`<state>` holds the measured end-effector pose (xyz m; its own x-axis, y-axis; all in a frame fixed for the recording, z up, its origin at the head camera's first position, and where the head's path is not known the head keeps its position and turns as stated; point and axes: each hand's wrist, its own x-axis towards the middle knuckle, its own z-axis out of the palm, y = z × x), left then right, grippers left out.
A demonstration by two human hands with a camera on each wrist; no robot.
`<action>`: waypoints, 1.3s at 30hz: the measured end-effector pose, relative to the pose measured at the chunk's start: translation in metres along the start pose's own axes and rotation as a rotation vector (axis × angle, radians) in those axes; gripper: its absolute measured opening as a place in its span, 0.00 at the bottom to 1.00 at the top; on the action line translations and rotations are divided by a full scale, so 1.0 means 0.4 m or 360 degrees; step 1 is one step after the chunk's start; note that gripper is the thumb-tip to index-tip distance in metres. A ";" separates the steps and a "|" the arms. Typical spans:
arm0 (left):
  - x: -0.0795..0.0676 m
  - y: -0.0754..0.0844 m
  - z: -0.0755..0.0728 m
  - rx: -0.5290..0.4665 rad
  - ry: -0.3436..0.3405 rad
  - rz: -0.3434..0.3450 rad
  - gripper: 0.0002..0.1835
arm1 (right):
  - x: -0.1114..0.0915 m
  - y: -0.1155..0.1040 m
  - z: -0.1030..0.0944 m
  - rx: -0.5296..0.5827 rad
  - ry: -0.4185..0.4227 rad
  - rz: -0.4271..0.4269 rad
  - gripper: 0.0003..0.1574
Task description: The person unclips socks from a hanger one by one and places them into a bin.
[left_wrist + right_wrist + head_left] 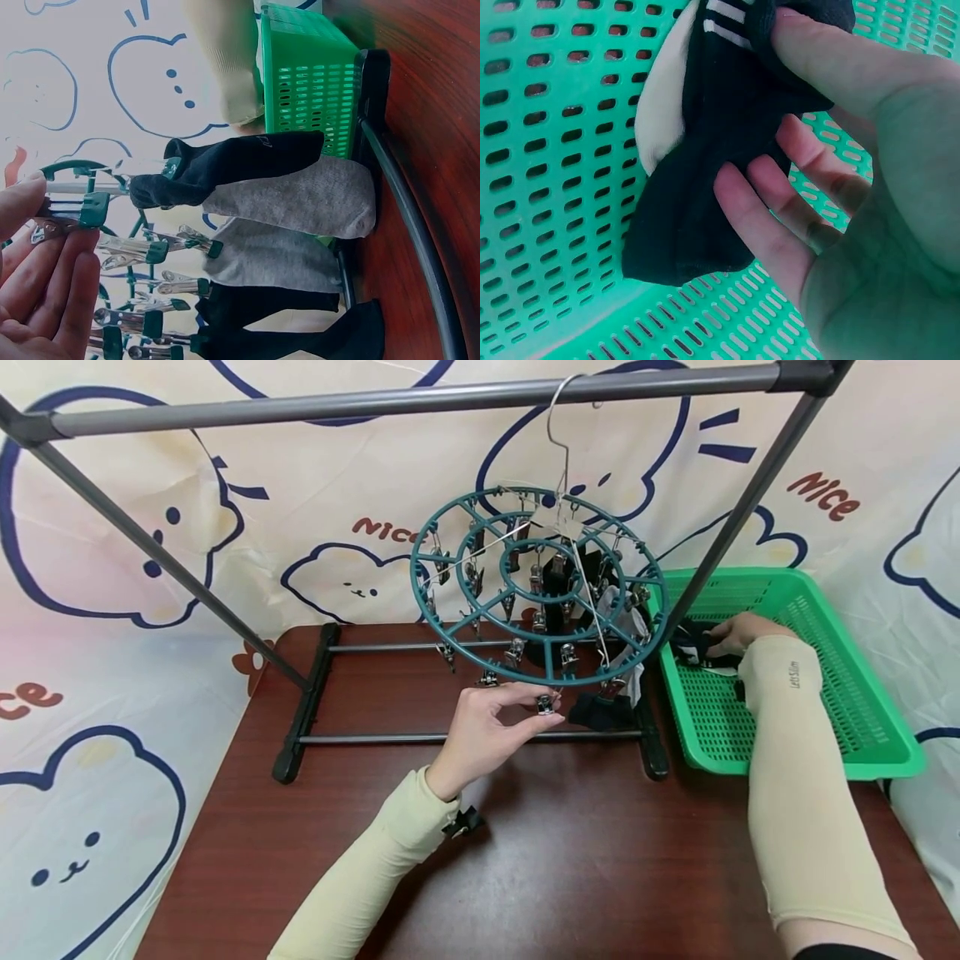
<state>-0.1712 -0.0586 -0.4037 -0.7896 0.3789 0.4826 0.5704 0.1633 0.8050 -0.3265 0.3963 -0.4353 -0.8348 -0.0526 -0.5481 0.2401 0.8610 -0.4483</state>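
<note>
A round teal clip hanger [551, 681] hangs by its hook from the rack's top bar, with metal clips around its rings. At its near edge my left hand [487, 731] pinches one metal clip [71, 210] with green tips between thumb and fingers. Black and grey socks, among them a grey sock [300, 199] and a black sock [240, 161], hang from other clips. Inside the green basket [885, 727], my right hand [750, 631] grips a black sock with white stripes [705, 165], thumb on top and fingers against its side. A whitish cloth [664, 97] shows behind that sock.
The grey metal rack [420, 402] stands on a brown table [585, 852], its slanted right post beside the basket. Low bars [375, 739] run across between its black feet. A patterned cloth [75, 568] covers the wall behind.
</note>
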 end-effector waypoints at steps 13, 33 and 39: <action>0.002 0.001 -0.003 -0.0007 -0.0001 -0.0016 0.13 | -0.013 -0.007 -0.005 -0.0069 0.0007 0.0034 0.48; -0.003 0.006 -0.024 -0.0024 0.0031 -0.0002 0.12 | -0.077 -0.069 -0.052 -0.0524 0.0278 -0.0145 0.38; -0.015 0.001 -0.039 0.0012 0.0057 0.0006 0.12 | -0.173 -0.108 -0.045 -0.0456 0.0569 -0.0390 0.33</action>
<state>-0.1698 -0.0752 -0.4008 -0.7949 0.3469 0.4977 0.5750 0.1690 0.8005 -0.2880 0.3718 -0.3654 -0.9786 -0.1369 -0.1537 -0.0869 0.9517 -0.2944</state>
